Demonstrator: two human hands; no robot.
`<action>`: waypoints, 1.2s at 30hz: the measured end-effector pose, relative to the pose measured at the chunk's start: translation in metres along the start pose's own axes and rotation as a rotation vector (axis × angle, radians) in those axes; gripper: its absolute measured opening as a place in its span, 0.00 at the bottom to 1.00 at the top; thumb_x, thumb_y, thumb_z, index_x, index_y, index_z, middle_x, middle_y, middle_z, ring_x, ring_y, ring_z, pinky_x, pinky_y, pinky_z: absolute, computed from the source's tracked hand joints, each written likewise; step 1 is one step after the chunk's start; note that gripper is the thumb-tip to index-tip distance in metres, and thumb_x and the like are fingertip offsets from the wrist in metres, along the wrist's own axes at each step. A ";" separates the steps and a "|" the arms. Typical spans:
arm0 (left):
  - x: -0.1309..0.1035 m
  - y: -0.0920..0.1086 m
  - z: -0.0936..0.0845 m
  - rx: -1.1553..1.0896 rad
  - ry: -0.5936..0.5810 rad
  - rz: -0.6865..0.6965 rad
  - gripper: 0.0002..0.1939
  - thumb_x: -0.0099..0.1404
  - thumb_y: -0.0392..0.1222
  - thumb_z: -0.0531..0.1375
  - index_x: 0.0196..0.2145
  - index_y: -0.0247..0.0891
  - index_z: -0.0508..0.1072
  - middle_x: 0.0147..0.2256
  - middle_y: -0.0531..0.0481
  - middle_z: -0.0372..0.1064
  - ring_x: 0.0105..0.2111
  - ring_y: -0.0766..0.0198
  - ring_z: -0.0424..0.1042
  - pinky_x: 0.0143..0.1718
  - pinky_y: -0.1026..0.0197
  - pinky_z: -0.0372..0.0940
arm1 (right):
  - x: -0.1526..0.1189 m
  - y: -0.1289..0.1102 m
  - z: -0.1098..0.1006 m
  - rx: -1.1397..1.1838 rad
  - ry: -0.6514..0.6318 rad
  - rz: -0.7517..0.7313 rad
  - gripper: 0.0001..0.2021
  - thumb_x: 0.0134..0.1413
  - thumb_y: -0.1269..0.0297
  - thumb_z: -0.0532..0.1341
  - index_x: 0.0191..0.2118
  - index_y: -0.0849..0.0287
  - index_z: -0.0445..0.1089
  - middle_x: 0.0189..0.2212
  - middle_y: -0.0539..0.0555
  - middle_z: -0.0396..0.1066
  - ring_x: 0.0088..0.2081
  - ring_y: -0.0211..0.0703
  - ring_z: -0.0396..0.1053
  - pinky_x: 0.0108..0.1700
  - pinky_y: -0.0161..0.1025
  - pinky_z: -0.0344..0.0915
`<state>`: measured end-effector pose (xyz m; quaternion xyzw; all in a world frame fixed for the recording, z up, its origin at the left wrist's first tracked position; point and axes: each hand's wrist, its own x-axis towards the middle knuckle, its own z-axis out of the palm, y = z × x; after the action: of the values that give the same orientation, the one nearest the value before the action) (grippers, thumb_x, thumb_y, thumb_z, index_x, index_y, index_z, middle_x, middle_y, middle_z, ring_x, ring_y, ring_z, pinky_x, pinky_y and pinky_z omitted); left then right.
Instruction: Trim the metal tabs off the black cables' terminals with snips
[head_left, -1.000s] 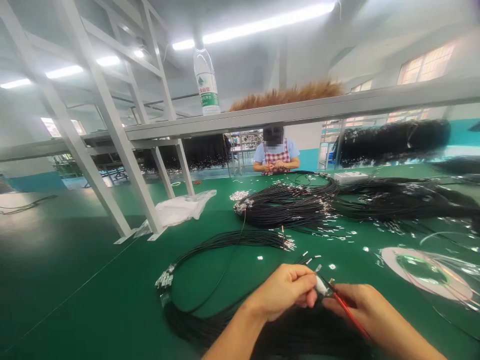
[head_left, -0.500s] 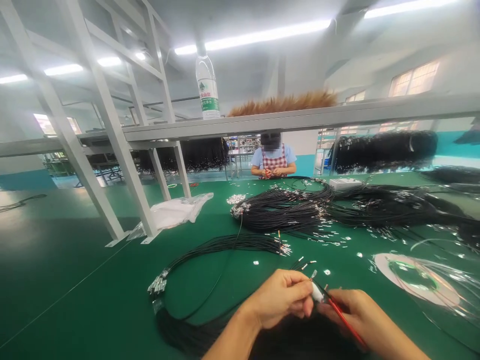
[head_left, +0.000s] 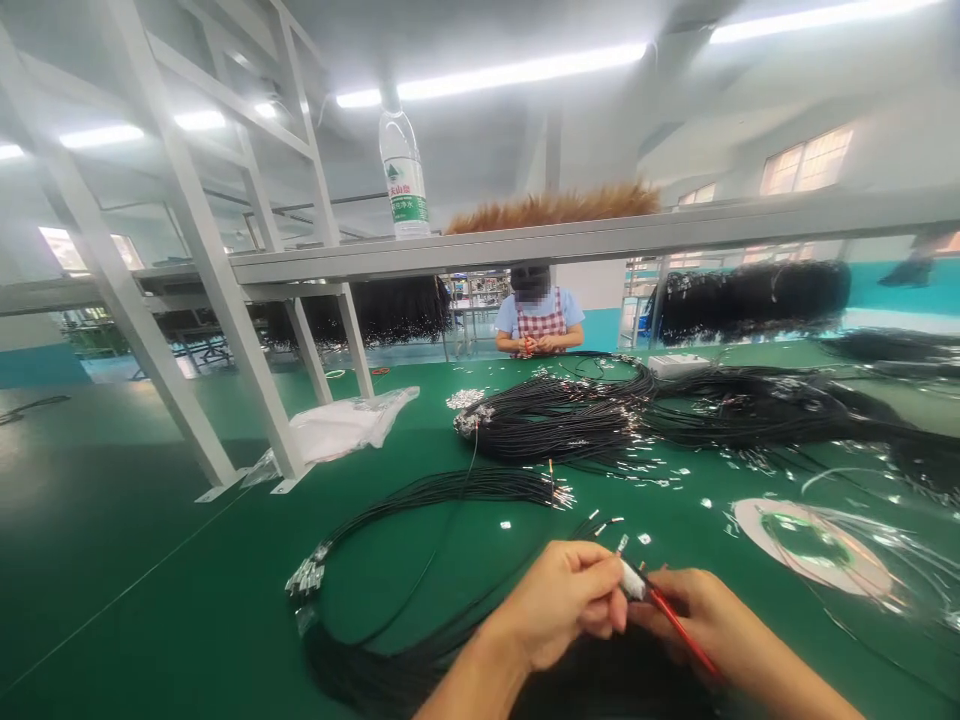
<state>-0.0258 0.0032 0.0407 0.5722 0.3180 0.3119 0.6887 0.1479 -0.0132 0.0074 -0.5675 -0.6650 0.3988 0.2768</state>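
Note:
My left hand [head_left: 574, 600] is closed, thumb and fingers pinching the end of a black cable with a small silvery tip [head_left: 622, 543]. A white piece [head_left: 632, 580] shows at its fingertips; whether it is a wrap on a finger or a separate part, I cannot tell. In my right hand [head_left: 701, 610] are red-handled pliers [head_left: 684, 630], their dark jaws close to the white piece and partly hidden by the fingers. Below both hands lies a bundle of black cables [head_left: 375, 670], curving left to a cluster of silvery ends [head_left: 307, 573].
A larger pile of black cables [head_left: 555, 420] lies further back. Clear plastic bags [head_left: 352, 425] rest by the grey rack legs [head_left: 262, 390]. On the right is a pale disc [head_left: 750, 530] with wires. A bottle [head_left: 405, 180] stands on the shelf. Across the table sits a person [head_left: 540, 320].
The whole view has shifted slightly, so the table and rack appear further left. Both hands keep nearly the same grip, and the pliers stay beside the white piece.

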 end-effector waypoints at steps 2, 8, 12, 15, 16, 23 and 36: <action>-0.002 0.007 -0.004 -0.240 -0.141 -0.067 0.14 0.58 0.49 0.60 0.26 0.35 0.65 0.18 0.56 0.61 0.15 0.76 0.42 0.22 0.65 0.46 | 0.002 0.000 -0.001 0.034 0.071 -0.020 0.13 0.41 0.60 0.61 0.15 0.56 0.59 0.12 0.44 0.57 0.16 0.33 0.53 0.19 0.33 0.47; 0.003 -0.003 0.012 0.050 0.073 0.056 0.14 0.60 0.47 0.58 0.24 0.33 0.67 0.19 0.55 0.62 0.18 0.74 0.49 0.23 0.65 0.44 | 0.002 -0.006 -0.010 0.191 0.215 0.004 0.15 0.46 0.49 0.57 0.24 0.57 0.65 0.15 0.45 0.60 0.17 0.36 0.57 0.20 0.34 0.52; 0.007 -0.015 0.023 0.355 0.265 0.159 0.16 0.63 0.44 0.53 0.20 0.35 0.65 0.18 0.55 0.60 0.20 0.71 0.54 0.24 0.65 0.48 | -0.003 -0.015 -0.010 0.457 0.240 -0.024 0.22 0.42 0.44 0.62 0.36 0.59 0.67 0.18 0.44 0.64 0.17 0.35 0.60 0.20 0.34 0.55; 0.004 -0.014 0.027 0.450 0.318 0.199 0.16 0.63 0.43 0.52 0.20 0.36 0.66 0.19 0.55 0.60 0.22 0.69 0.57 0.25 0.65 0.50 | -0.005 -0.016 -0.006 0.606 0.259 -0.023 0.22 0.38 0.45 0.66 0.32 0.59 0.68 0.17 0.44 0.64 0.16 0.34 0.58 0.19 0.34 0.53; 0.003 -0.013 0.027 0.471 0.324 0.207 0.16 0.63 0.43 0.52 0.20 0.36 0.66 0.19 0.55 0.60 0.22 0.69 0.57 0.25 0.65 0.50 | -0.005 -0.016 -0.004 0.625 0.269 -0.014 0.23 0.37 0.44 0.67 0.32 0.59 0.68 0.16 0.45 0.64 0.15 0.34 0.58 0.19 0.34 0.52; 0.000 -0.015 0.031 0.554 0.353 0.273 0.15 0.64 0.40 0.51 0.21 0.37 0.65 0.20 0.55 0.60 0.22 0.69 0.57 0.25 0.65 0.50 | -0.008 -0.023 0.000 0.663 0.293 0.006 0.23 0.34 0.43 0.67 0.30 0.59 0.70 0.14 0.44 0.62 0.15 0.34 0.58 0.19 0.34 0.51; 0.004 -0.007 0.019 0.050 0.041 0.051 0.14 0.59 0.50 0.57 0.27 0.35 0.65 0.20 0.52 0.66 0.16 0.74 0.51 0.21 0.66 0.47 | -0.009 -0.017 0.002 0.701 0.273 0.008 0.19 0.38 0.47 0.67 0.27 0.59 0.69 0.12 0.43 0.58 0.14 0.32 0.54 0.19 0.33 0.48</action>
<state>-0.0079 -0.0054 0.0358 0.5907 0.3250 0.3327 0.6593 0.1385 -0.0230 0.0214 -0.4889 -0.4427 0.5241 0.5388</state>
